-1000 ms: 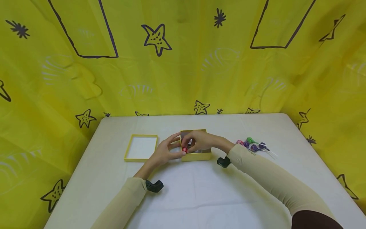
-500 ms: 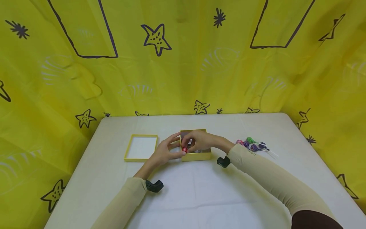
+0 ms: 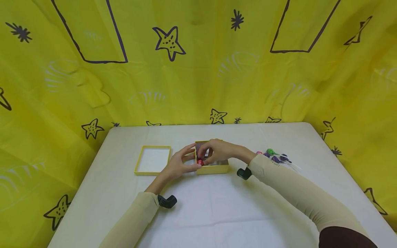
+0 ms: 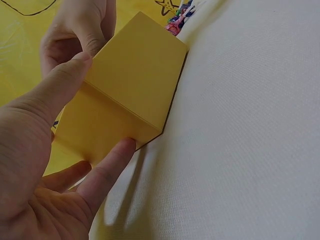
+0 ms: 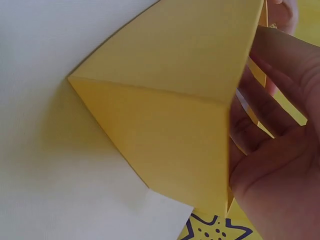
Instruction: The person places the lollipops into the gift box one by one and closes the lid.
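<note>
A yellow box stands uncovered near the middle of the white table. Against its left wall lie the spread fingers of my left hand, while the thumb touches the rim at the near corner, as the left wrist view also shows. My right hand reaches into the box over its right side, fingers bent downward. Just beneath those fingers a red-wrapped lollipop shows at the box's left end. Fingers and walls hide most of the other contents. From the right wrist view, the right fingertips are out of sight behind the yellow wall.
A shallow yellow-rimmed lid with a white inside lies left of the box. Several wrapped lollipops, green, purple and pink, lie on the right, partly behind the right sleeve. A yellow patterned curtain hangs behind the table.
My right hand has shifted slightly up and to the right, and more of the red lollipop shows below its fingers. The left hand and the box keep their places.
</note>
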`<state>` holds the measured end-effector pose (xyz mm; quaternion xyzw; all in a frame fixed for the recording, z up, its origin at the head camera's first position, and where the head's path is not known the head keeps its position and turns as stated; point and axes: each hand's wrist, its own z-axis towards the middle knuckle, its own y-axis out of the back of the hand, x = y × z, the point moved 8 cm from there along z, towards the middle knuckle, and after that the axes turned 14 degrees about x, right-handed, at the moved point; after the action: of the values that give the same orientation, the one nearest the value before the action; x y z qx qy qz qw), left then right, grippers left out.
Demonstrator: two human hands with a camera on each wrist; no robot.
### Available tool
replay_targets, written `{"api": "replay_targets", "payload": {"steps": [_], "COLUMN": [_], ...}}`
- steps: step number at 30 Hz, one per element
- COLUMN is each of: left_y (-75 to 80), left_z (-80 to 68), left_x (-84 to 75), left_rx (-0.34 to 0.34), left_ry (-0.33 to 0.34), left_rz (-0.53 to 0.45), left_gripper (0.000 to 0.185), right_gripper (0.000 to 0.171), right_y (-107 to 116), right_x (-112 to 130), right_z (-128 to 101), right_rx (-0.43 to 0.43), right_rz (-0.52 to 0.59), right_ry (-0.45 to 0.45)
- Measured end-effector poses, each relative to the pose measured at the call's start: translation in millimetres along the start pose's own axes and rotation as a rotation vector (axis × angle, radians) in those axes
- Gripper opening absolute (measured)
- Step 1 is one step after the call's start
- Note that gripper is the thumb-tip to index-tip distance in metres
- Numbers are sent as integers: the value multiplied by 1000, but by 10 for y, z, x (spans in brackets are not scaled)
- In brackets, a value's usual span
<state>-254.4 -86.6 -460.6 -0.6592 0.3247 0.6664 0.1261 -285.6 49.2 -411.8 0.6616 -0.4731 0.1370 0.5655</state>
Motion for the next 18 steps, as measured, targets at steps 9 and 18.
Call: {"api": "replay_targets", "payload": {"steps": [9, 18], "left_y": [-6, -2], "left_z": [9, 16], "left_x": [14, 23], "left_rx": [0, -10], "left_ry": [5, 10], "left_rz": [-11, -1], "left_gripper": [88, 86], "right_gripper": [20, 22], "right_y": [30, 57], "right_x": [20, 4], "right_z": [-74, -103], "right_rx": [-6, -24], "right_rz": [11, -12], "right_ry": [12, -19]}}
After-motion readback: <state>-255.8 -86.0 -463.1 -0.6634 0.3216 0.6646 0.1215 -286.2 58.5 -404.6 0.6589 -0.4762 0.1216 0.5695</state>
